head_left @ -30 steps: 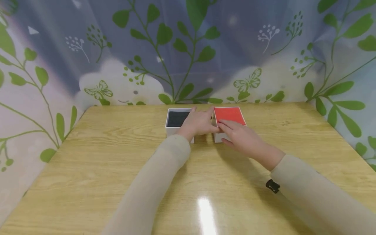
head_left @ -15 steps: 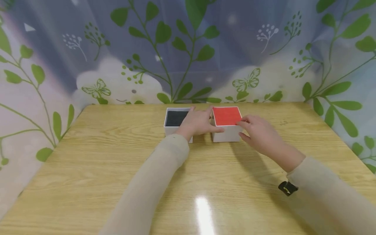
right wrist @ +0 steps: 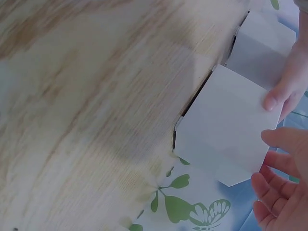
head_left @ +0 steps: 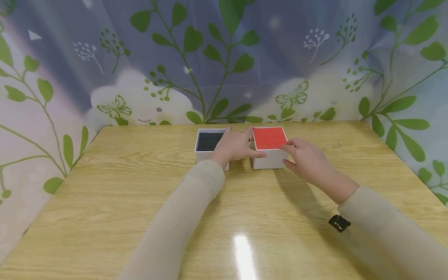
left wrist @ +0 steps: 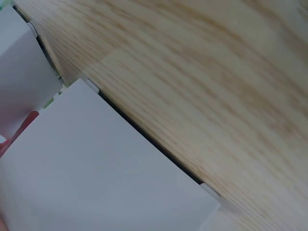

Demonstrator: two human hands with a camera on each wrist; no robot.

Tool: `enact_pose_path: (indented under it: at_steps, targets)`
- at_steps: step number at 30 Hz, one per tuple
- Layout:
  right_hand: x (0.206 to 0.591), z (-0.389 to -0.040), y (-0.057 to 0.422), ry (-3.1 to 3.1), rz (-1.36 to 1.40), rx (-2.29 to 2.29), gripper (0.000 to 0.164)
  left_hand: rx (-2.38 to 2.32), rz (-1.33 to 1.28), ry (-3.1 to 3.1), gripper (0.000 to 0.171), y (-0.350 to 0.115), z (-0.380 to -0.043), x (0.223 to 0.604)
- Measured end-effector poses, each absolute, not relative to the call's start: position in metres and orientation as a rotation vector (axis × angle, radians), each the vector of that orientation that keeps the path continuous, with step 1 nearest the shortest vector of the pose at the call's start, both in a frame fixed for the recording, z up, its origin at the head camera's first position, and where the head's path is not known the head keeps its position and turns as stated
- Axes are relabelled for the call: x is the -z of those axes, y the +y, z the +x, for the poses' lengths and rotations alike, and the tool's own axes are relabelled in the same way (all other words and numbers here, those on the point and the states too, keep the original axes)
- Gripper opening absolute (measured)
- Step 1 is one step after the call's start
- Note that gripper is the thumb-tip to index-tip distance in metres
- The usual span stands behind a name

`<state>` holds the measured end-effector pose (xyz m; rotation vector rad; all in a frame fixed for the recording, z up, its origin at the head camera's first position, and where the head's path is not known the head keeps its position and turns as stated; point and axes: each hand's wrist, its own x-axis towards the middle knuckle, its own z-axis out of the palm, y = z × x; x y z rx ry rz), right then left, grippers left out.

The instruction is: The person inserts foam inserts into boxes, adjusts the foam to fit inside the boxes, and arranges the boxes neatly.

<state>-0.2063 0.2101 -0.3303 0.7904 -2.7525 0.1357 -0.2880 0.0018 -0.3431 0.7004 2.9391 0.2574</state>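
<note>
Two white square boxes stand side by side at the table's far edge. The right one, a red-topped box (head_left: 269,138), has a flat red top inside a white rim. My left hand (head_left: 233,146) reaches over the left box and holds the red-topped box's left side, thumb on its front face. At its front right corner, my right hand (head_left: 309,159) pinches the edge; in the right wrist view the thumb is in front and the other fingers curl beside it. The left box (head_left: 210,140) has a dark recessed inside, partly hidden by my left hand.
Wood-grain table (head_left: 157,202) lies under both boxes. A leaf-printed curtain (head_left: 217,58) hangs right behind it. A small black piece (head_left: 339,223) hangs by my right sleeve. White box walls (left wrist: 96,168) fill the left wrist view's lower left.
My right hand has slid rightward from the red-topped box's front top edge to its front right corner. My left hand keeps its place on the left side.
</note>
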Motion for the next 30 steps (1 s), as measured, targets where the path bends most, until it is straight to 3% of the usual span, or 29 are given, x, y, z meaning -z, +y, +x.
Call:
enact_pose_path:
  at_steps: [4, 10, 13, 25, 30]
  targets:
    - [0.331, -0.211, 0.210, -2.785, 0.794, -0.142, 0.040, -0.256, 0.700, 2.934, 0.109, 0.002, -0.287, 0.344]
    - [0.333, -0.233, 0.210, -2.932, 0.799, -0.014, 0.082, -0.226, 0.694, 2.947, 0.108, 0.003, -0.287, 0.344]
    - [0.333, -0.244, 0.210, -2.981, 0.782, -0.013, 0.093, -0.237, 0.698, 2.938, 0.108, 0.003, -0.287, 0.344]
    - [0.331, -0.261, 0.206, -3.050, 0.755, -0.087, 0.095, -0.228, 0.725, 2.952, 0.108, 0.003, -0.287, 0.344]
    - [0.333, -0.267, 0.193, -2.991, 0.906, -0.092, 0.096, -0.216, 0.720, 2.959, 0.109, 0.001, -0.289, 0.344]
